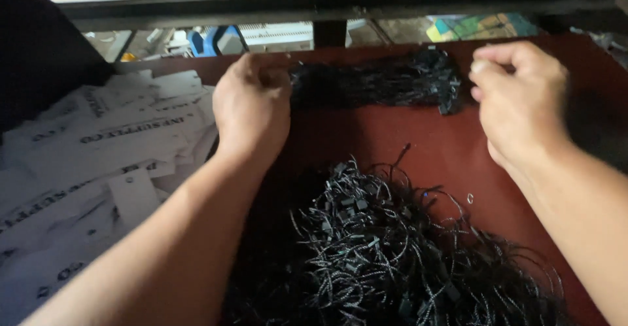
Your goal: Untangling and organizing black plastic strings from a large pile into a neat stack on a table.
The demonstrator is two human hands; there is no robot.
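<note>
The left hand is closed at the bundled black cords, at 12 o'clock. The right hand is pinched; any content cannot be told. Loose cords at 6 o'clock and white tags at 9 o'clock appear mostly unprocessed.

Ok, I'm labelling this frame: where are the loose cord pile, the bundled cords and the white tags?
loose cord pile (pixel 386 254), head view, middle of the tangle.
bundled cords (pixel 379 84), head view, middle of the bundle.
white tags (pixel 111 149), head view, a tag near the heap's middle.
</note>
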